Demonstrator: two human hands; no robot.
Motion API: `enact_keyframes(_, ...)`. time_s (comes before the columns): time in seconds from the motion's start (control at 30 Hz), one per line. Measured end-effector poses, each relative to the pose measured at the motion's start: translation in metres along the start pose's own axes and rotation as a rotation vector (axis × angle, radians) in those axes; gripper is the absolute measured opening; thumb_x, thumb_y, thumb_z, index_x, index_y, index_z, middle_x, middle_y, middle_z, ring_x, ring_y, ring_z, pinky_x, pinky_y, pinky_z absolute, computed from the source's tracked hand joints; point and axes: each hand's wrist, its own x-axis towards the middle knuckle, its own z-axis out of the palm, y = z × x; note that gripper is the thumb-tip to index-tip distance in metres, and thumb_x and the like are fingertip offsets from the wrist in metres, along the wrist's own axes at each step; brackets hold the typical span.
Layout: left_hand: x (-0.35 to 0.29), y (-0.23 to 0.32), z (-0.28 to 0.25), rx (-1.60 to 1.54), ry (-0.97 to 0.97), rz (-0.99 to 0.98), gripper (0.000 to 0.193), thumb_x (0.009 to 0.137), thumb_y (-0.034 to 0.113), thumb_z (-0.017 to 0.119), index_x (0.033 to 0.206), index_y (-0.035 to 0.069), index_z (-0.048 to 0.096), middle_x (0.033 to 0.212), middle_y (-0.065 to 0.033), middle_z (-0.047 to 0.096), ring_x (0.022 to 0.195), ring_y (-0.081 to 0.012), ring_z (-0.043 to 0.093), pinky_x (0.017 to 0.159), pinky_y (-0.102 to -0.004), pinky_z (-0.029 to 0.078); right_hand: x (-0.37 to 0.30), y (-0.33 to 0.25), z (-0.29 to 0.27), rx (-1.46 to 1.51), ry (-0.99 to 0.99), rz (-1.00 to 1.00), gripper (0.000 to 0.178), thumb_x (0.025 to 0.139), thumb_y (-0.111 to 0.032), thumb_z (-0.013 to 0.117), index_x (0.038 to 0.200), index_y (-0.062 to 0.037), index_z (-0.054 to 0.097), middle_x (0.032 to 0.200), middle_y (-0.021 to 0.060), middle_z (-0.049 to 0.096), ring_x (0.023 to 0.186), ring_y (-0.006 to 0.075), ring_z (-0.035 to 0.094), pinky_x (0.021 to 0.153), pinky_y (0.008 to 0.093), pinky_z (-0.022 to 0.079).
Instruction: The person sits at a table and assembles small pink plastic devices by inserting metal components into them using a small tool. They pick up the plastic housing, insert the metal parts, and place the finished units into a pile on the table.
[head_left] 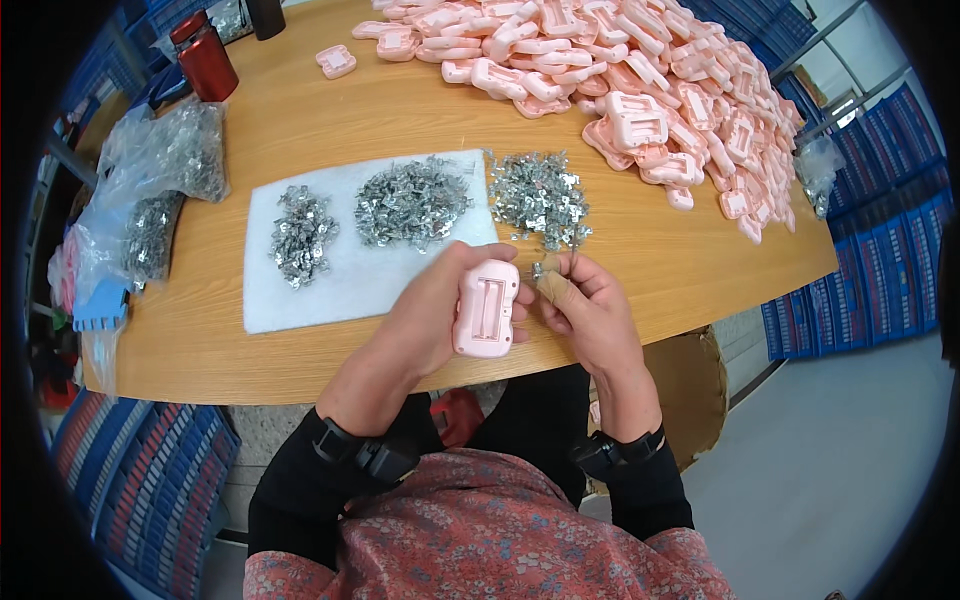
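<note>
My left hand (436, 300) is closed round a pink plastic housing (487, 310), its slotted battery recess turned up toward me. Just right of it, my right hand (590, 310) pinches a small metal contact clip (538, 270) between thumb and fingers, close to the housing's upper right edge. Beyond the hands lie three heaps of small silvery metal clips. The left heap (302, 237) and the middle heap (413, 203) rest on a white foam sheet (350, 295); the right heap (541, 197) lies mostly on the wood beside it.
A large pile of pink housings (640, 120) covers the table's far right, with one loose housing (336, 62) farther left. Bags of metal parts (175, 160) and a red flask (204, 60) stand at the left. Below the right edge is a cardboard box (690, 390); blue crates (850, 290) are stacked beyond.
</note>
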Motion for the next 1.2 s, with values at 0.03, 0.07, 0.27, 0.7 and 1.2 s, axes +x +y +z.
enact_keyframes(0.03, -0.003, 0.001, -0.007, -0.086, -0.03, -0.023, 0.042, 0.103, 0.032, 0.042, 0.127, -0.001, 0.053, 0.099, -0.0155, 0.065, 0.087, -0.0242, 0.069, 0.077, -0.0434, 0.061, -0.001, -0.001, 0.003, -0.074, -0.001, -0.071, 0.012, 0.097, -0.012, 0.064, 0.103, -0.0015, 0.062, 0.081, -0.004, 0.058, 0.072, 0.0029, 0.049, 0.063, 0.0197, 0.04)
enact_keyframes(0.07, -0.006, 0.001, -0.012, -0.173, -0.06, -0.045, 0.046, 0.104, 0.036, 0.039, 0.127, -0.001, 0.054, 0.101, -0.0166, 0.066, 0.088, -0.024, 0.068, 0.078, -0.043, 0.06, -0.004, -0.002, 0.006, -0.148, -0.003, -0.142, 0.013, 0.097, -0.013, 0.064, 0.102, -0.0012, 0.062, 0.082, -0.0036, 0.058, 0.072, 0.0038, 0.049, 0.062, 0.0203, 0.04)
enact_keyframes(0.27, -0.016, -0.003, -0.021, -0.117, -0.077, -0.027, 0.054, 0.107, 0.036, 0.028, 0.139, -0.002, 0.049, 0.106, -0.0161, 0.066, 0.089, -0.024, 0.068, 0.084, -0.0414, 0.058, -0.008, -0.003, 0.023, -0.662, 0.018, -0.502, 0.015, 0.086, -0.003, 0.066, 0.1, 0.0011, 0.063, 0.086, 0.0043, 0.057, 0.071, 0.0123, 0.053, 0.062, 0.0252, 0.043)
enact_keyframes(0.7, -0.021, -0.01, -0.037, -0.096, -0.099, 0.074, 0.063, 0.108, 0.04, 0.017, 0.141, -0.003, 0.048, 0.12, -0.015, 0.065, 0.089, -0.0247, 0.07, 0.086, -0.0408, 0.058, -0.004, -0.004, 0.058, -0.974, 0.019, -0.743, 0.023, 0.073, 0.002, 0.067, 0.095, -0.0002, 0.063, 0.087, 0.012, 0.062, 0.076, 0.0291, 0.063, 0.064, 0.0373, 0.051)
enact_keyframes(1.2, -0.021, -0.014, -0.027, -0.105, 0.057, 0.074, 0.058, 0.109, 0.045, 0.024, 0.127, 0.001, 0.057, 0.082, -0.0089, 0.063, 0.071, -0.0183, 0.066, 0.068, -0.0343, 0.059, 0.003, -0.008, 0.062, -1.257, 0.021, -0.804, 0.023, 0.07, -0.001, 0.069, 0.092, -0.0054, 0.064, 0.083, 0.0084, 0.06, 0.079, 0.0295, 0.062, 0.066, 0.0404, 0.052)
